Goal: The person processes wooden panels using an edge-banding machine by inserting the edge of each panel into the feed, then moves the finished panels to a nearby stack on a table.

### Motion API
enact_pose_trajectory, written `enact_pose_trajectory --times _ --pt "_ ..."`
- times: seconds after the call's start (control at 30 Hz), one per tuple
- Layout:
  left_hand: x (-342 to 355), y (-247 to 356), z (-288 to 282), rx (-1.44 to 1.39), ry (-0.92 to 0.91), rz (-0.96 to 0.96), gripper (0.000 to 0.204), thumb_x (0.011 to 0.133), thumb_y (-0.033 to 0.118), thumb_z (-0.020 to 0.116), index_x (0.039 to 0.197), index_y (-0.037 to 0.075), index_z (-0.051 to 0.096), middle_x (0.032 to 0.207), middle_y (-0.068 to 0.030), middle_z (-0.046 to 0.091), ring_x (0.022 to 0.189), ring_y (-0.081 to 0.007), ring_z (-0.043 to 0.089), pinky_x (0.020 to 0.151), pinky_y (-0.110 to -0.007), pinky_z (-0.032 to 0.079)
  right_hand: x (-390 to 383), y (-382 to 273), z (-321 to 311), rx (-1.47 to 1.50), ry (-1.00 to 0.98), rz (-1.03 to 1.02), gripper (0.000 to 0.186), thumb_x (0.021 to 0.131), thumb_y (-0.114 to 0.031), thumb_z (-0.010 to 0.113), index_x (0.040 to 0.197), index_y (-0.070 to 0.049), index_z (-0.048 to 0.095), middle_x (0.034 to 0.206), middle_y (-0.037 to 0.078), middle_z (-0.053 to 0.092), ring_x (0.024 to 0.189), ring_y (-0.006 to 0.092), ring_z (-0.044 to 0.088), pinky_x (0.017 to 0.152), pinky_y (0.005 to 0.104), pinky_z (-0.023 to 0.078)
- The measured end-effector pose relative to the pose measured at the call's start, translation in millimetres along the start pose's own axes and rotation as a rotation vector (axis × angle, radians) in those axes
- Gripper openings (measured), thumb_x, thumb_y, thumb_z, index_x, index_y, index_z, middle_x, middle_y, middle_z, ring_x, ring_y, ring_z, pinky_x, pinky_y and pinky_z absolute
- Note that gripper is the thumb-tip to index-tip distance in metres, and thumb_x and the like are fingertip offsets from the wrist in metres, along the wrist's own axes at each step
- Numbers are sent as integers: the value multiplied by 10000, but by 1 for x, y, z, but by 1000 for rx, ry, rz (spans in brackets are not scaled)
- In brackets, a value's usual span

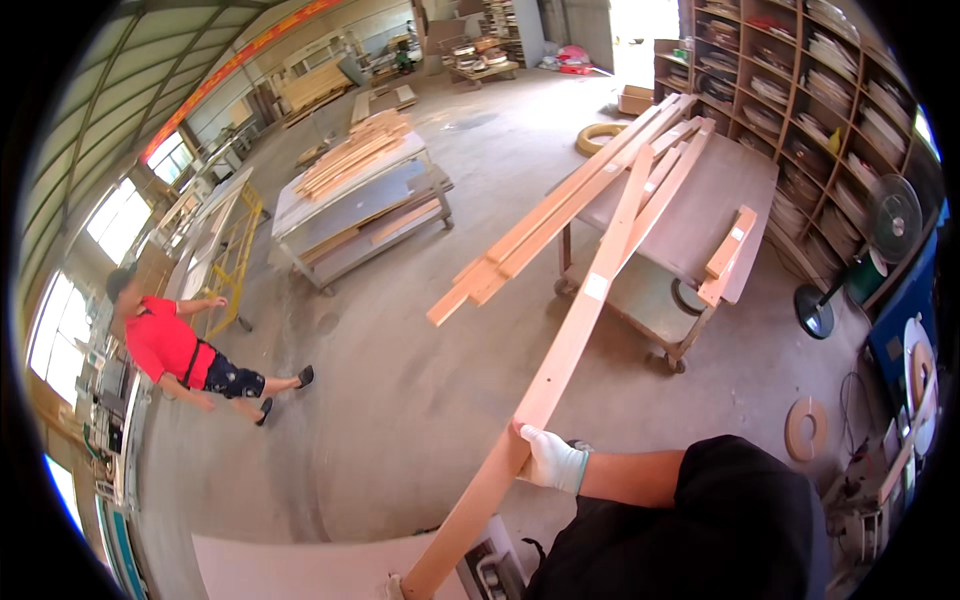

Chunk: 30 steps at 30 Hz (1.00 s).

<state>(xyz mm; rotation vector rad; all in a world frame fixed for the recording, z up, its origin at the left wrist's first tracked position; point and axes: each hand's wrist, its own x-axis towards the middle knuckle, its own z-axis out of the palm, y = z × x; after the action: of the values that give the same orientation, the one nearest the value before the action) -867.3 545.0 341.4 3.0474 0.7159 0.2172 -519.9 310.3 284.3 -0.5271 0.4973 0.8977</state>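
A long wooden board (560, 350) slants from the lower edge up to the rolling table. My right hand (553, 461), in a white glove with a bare thumb tip showing, is closed round the board's middle. Only a sliver of my left hand (393, 588) shows at the lower edge, gripping the board's near end from its left side; most of that hand is out of the picture. The board's far end lies over other long wooden strips (560, 225) on the rolling table (735, 190). A white label sits on the board's upper face.
Two short wood pieces (728, 255) lie on the rolling table's right side. Behind it stand shelves (765, 90) full of coils and a fan (818, 300). A second cart (350, 205) carries stacked strips. A person in red (180, 345) walks at left. A pale panel (290, 565) lies near me.
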Motion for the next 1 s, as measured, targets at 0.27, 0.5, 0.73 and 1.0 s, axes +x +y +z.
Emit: enact_pose_trajectory --times 0.27,0.5,0.73,1.0 --pt "130 122 33 -247 -55 197 545 623 304 810 1095 94 637 971 -153 677 858 -372 659 734 -475 539 24 -136 -54 87 259 -169 451 963 -336 573 1324 -99 441 1316 144 505 1246 353 469 1037 572 390" --pt "206 244 69 -401 -449 214 454 732 361 730 1068 70 634 998 -166 675 949 -381 639 806 -471 523 71 -226 -139 43 406 -260 276 939 -310 590 1135 -118 556 1098 85 614 1074 310 581 969 509 460" --pt "281 369 159 -745 -483 402 665 827 408 668 1344 20 513 1245 -221 602 1135 -402 571 971 -461 458 57 -165 -134 135 238 101 431 920 -330 526 1297 -122 508 1299 124 551 1253 353 475 1108 561 323" --pt "251 305 132 -610 -473 325 574 910 359 586 1350 1 502 1287 -214 589 1203 -379 544 1032 -436 430 163 -302 -303 48 459 -315 531 936 -557 479 1299 -171 490 1301 87 558 1184 321 535 1023 526 429"
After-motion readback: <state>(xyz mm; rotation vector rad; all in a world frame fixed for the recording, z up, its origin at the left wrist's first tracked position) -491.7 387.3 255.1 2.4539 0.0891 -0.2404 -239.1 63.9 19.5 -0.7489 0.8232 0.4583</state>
